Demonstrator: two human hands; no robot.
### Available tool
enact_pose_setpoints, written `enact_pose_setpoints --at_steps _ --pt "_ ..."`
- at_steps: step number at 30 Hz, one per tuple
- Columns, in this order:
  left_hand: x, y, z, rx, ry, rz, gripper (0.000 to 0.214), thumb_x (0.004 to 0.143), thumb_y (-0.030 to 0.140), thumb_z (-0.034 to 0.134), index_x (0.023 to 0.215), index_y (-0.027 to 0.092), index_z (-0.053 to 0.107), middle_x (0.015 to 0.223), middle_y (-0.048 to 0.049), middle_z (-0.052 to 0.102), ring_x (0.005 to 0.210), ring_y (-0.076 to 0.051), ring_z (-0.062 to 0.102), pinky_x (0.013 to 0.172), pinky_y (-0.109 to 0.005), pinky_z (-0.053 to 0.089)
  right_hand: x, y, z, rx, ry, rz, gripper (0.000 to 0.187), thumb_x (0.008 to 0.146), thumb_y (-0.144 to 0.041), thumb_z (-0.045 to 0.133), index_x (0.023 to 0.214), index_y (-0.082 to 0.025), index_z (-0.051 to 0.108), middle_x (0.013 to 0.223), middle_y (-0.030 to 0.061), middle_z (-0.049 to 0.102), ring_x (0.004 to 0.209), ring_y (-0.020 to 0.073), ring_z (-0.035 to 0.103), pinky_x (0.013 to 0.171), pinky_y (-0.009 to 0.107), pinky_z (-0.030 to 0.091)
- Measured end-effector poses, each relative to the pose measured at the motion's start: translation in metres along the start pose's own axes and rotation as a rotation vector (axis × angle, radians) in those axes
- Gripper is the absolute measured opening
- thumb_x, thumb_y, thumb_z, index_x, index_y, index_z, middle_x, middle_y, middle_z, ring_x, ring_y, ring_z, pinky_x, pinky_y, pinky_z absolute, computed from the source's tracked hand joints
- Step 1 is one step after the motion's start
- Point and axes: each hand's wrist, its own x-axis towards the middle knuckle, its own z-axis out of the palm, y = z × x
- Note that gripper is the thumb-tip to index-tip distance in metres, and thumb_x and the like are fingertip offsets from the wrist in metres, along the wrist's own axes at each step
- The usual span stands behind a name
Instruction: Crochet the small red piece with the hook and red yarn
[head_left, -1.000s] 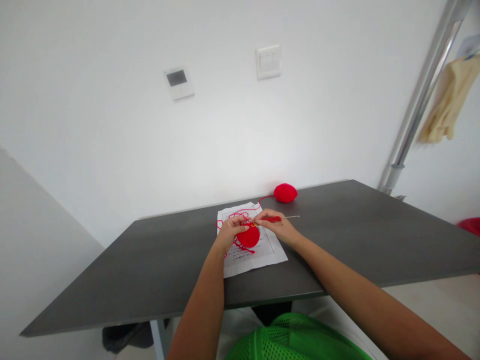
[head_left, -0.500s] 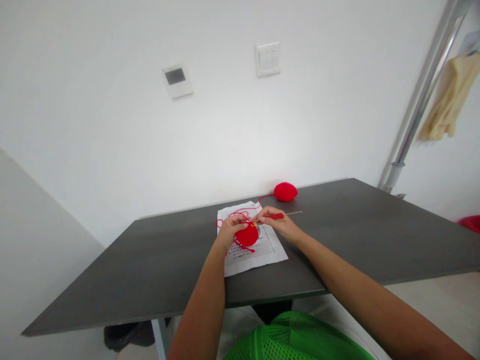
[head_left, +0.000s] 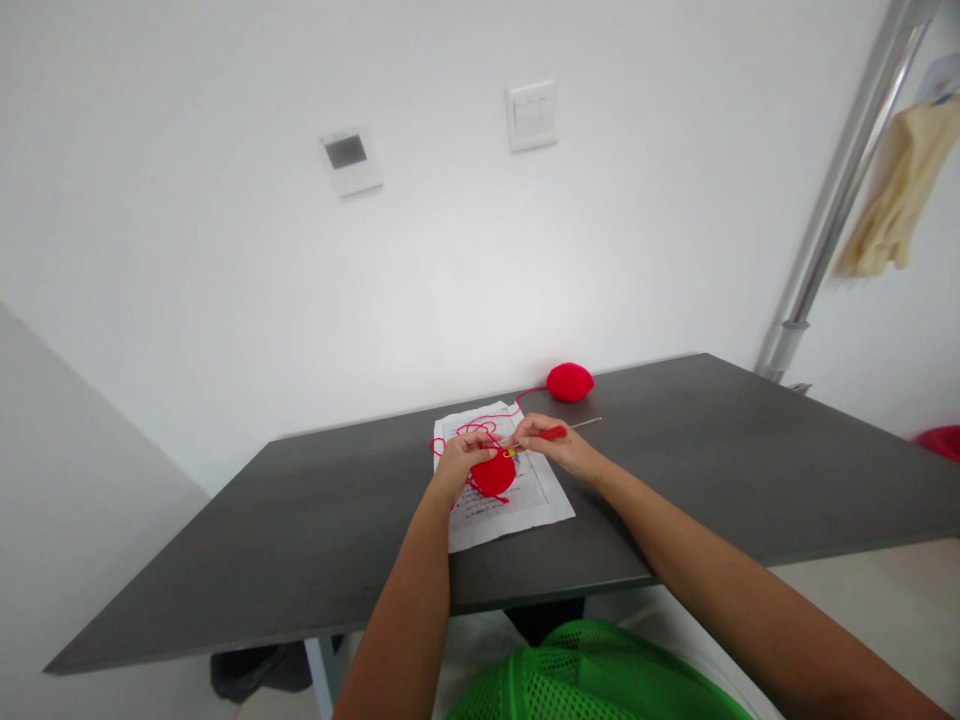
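Between my hands is a round red crochet piece (head_left: pixel 493 474), with a small yellow stitch marker (head_left: pixel 510 453) at its upper right edge. My left hand (head_left: pixel 463 462) pinches the piece at its upper left side. In my right hand (head_left: pixel 551 440) is a crochet hook (head_left: pixel 553 433) with a red grip, its thin metal shaft sticking out to the right and its other end at the edge of the piece. Red yarn (head_left: pixel 478 428) loops behind the hands and leads to a red yarn ball (head_left: pixel 570 382) at the back of the table.
A printed paper sheet (head_left: pixel 536 505) lies under the work on the dark grey table (head_left: pixel 337 530). The white wall (head_left: pixel 435 290) stands directly behind the table. To the right are a metal pole (head_left: pixel 847 190) and hanging cream gloves (head_left: pixel 900 190).
The right hand and hook have tilted very slightly at the edge of the piece. Both hands keep their hold. The whole view has shifted a little.
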Motion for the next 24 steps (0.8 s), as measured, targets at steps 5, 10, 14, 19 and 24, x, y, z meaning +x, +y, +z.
enact_pose_setpoints --at_steps 5,10,14,19,24 --pt "0.0015 -0.0016 -0.0005 -0.003 0.006 0.030 0.025 0.053 0.017 0.074 0.076 0.013 0.066 0.069 -0.0024 0.065 0.059 -0.012 0.057 0.058 -0.023 0.041 0.0000 0.0022 0.0015 0.010 0.029 -0.030 0.018 0.077 -0.034 0.062 0.078 -0.016 0.059 0.081 0.0036 0.064 0.078 0.0160 0.061 0.076 0.032 0.048" --pt "0.0014 -0.0013 -0.0014 0.023 0.012 0.045 0.024 0.054 0.018 0.074 0.077 0.013 0.066 0.070 -0.0023 0.065 0.060 -0.012 0.057 0.059 -0.023 0.042 -0.0003 0.0054 0.0024 0.024 0.015 -0.049 0.017 0.079 -0.034 0.059 0.079 -0.017 0.058 0.082 0.0036 0.063 0.082 0.0168 0.060 0.078 0.033 0.048" --pt "0.0022 -0.0010 -0.0020 0.079 0.020 0.066 0.025 0.054 0.018 0.074 0.077 0.014 0.066 0.071 -0.0021 0.065 0.061 -0.012 0.056 0.059 -0.023 0.041 -0.0007 0.0064 0.0031 -0.077 0.034 -0.050 0.015 0.080 -0.032 0.057 0.080 -0.017 0.058 0.080 0.0031 0.062 0.079 0.0165 0.060 0.076 0.032 0.047" --pt "0.0018 0.0012 -0.0001 0.136 0.033 0.104 0.022 0.055 0.018 0.073 0.075 0.014 0.066 0.066 -0.0014 0.063 0.059 -0.012 0.054 0.057 -0.023 0.040 -0.0017 0.0014 0.0042 -0.311 0.038 -0.077 0.014 0.082 -0.029 0.055 0.080 -0.017 0.060 0.077 0.0020 0.060 0.076 0.0155 0.056 0.071 0.028 0.043" --pt "-0.0024 0.0063 0.0044 0.231 0.060 0.186 0.016 0.057 0.016 0.069 0.072 0.014 0.067 0.061 0.0006 0.059 0.057 -0.010 0.050 0.056 -0.023 0.038 -0.0015 0.0006 0.0049 -0.409 0.014 -0.095 0.013 0.084 -0.027 0.052 0.081 -0.017 0.060 0.079 0.0018 0.059 0.076 0.0154 0.055 0.070 0.026 0.041"
